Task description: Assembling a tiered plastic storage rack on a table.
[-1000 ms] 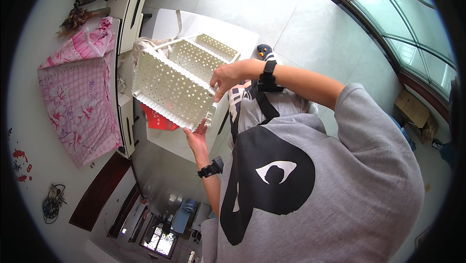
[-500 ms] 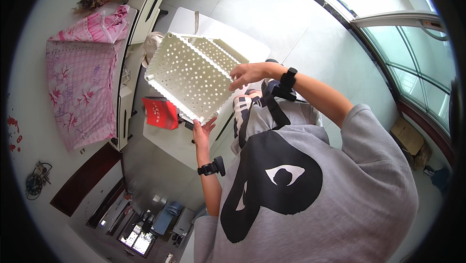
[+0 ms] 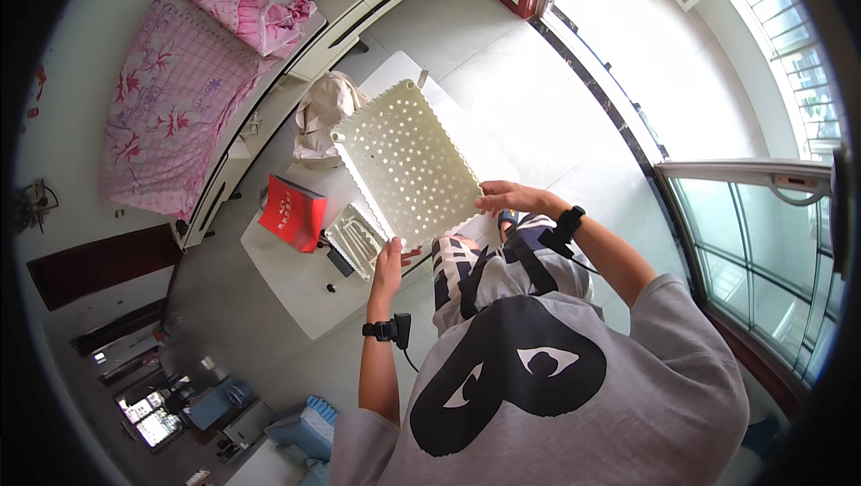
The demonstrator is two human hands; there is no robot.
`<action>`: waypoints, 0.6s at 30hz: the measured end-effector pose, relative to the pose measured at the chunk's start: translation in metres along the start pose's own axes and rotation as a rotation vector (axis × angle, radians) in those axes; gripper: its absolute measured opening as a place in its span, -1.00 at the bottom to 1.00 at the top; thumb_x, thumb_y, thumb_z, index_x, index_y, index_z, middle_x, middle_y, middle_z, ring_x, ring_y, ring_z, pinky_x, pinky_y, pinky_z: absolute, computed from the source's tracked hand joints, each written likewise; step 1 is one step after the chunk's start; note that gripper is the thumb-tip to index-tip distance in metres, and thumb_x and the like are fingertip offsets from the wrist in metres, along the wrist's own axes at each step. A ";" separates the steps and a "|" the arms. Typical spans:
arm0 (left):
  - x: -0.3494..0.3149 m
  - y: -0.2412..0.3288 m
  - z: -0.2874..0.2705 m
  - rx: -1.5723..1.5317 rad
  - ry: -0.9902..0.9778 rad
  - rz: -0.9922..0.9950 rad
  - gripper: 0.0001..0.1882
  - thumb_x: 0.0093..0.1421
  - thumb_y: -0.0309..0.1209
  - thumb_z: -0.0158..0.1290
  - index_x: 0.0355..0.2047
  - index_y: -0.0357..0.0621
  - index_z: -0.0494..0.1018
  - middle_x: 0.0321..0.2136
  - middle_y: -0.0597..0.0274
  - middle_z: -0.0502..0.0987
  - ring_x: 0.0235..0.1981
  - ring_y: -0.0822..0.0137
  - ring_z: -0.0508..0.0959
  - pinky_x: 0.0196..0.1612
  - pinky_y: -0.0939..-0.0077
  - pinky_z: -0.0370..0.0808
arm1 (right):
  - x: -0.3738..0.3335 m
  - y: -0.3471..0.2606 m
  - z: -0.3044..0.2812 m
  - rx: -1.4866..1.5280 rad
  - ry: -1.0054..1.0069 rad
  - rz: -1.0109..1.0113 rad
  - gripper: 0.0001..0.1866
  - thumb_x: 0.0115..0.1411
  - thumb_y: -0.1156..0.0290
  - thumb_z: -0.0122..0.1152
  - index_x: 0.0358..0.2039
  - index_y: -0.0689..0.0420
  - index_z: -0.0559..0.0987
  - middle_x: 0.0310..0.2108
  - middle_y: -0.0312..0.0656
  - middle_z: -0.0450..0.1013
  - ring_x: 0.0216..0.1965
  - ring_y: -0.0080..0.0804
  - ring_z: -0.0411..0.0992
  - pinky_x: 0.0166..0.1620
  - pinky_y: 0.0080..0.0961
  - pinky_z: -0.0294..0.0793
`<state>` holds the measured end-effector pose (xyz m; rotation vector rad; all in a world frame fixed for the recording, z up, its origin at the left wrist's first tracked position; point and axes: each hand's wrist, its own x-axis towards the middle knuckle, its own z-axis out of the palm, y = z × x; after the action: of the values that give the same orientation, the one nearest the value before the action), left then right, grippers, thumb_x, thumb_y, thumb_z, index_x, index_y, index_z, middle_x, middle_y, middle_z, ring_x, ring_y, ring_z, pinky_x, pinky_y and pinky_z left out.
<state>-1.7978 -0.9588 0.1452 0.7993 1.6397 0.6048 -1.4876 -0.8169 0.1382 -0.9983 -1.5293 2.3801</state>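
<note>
Where both hands meet it, the perforated shelf (image 3: 421,163) is cream, plastic-looking, broad and four-sided: star-shaped holes across its face, scalloped rims, rounded knobs at far corners. It tilts over the white tabletop (image 3: 305,298); whether it touches, cannot tell. Left hand (image 3: 395,260) grasps the near-left corner, fingers reaching past it; right hand (image 3: 509,197) clasps the right-hand corner. Shelf lies between them, extending away from the body. Beyond: soft, creased beige cloth bag (image 3: 325,118). Left: smooth, flat-sided red bag (image 3: 294,214).

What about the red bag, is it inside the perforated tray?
No, the red bag is outside the perforated tray, to its left.
</note>
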 end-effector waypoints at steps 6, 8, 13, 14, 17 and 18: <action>-0.028 -0.004 0.016 -0.002 -0.066 0.009 -0.55 0.32 -0.06 -0.14 -0.29 -0.30 0.37 -0.43 0.25 0.42 -0.37 0.46 0.46 -0.23 0.52 0.43 | -0.012 -0.009 -0.011 -0.109 0.104 0.154 -0.42 0.24 -0.04 0.05 0.05 0.18 0.39 -0.35 -0.27 0.38 -0.32 -0.57 0.38 -0.22 -0.57 0.42; -0.036 -0.006 0.015 -0.310 -0.071 -0.075 -0.53 0.33 -0.05 -0.16 -0.22 -0.31 0.34 -0.37 0.22 0.43 -0.33 0.44 0.49 -0.19 0.51 0.45 | -0.003 -0.043 -0.015 -0.158 0.176 0.100 -0.37 0.23 -0.06 0.05 0.09 0.22 0.36 -0.41 -0.24 0.37 -0.37 -0.53 0.38 -0.28 -0.57 0.42; -0.020 0.013 -0.050 -0.025 -0.001 -0.158 -0.38 0.34 0.06 -0.33 -0.02 -0.33 0.28 -0.40 0.08 0.55 -0.39 0.27 0.58 -0.21 0.43 0.46 | 0.060 -0.109 -0.018 -0.214 0.407 -0.144 -0.55 0.28 0.10 0.00 -0.01 0.22 0.44 -0.43 -0.31 0.40 -0.37 -0.57 0.39 -0.30 -0.61 0.39; -0.014 0.019 -0.065 -0.027 0.046 -0.139 -0.37 0.33 0.07 -0.34 0.01 -0.31 0.26 -0.42 0.07 0.56 -0.39 0.26 0.58 -0.21 0.42 0.46 | 0.077 -0.125 -0.010 -0.267 0.425 -0.167 -0.55 0.29 0.09 -0.01 0.00 0.19 0.43 -0.38 -0.31 0.42 -0.33 -0.56 0.40 -0.27 -0.60 0.39; 0.017 0.019 -0.094 -0.109 0.313 0.090 -0.43 0.33 0.03 -0.29 0.06 -0.24 0.24 -0.39 0.08 0.55 -0.35 0.25 0.58 -0.20 0.40 0.45 | 0.126 -0.151 0.014 -0.390 0.442 -0.162 -0.51 0.29 0.03 -0.02 0.06 0.14 0.40 -0.20 -0.23 0.46 -0.21 -0.50 0.39 -0.17 -0.51 0.39; 0.027 0.022 -0.103 -0.111 0.387 0.160 -0.44 0.33 0.01 -0.28 0.07 -0.22 0.23 -0.37 0.07 0.55 -0.33 0.25 0.57 -0.20 0.40 0.45 | 0.144 -0.159 0.019 -0.454 0.454 -0.110 -0.46 0.29 -0.01 -0.04 0.09 0.16 0.37 -0.11 -0.14 0.46 -0.12 -0.39 0.40 -0.09 -0.45 0.38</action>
<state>-1.8975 -0.9209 0.1661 0.7690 1.8810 1.0044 -1.6457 -0.6919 0.2135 -1.3775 -1.8976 1.6052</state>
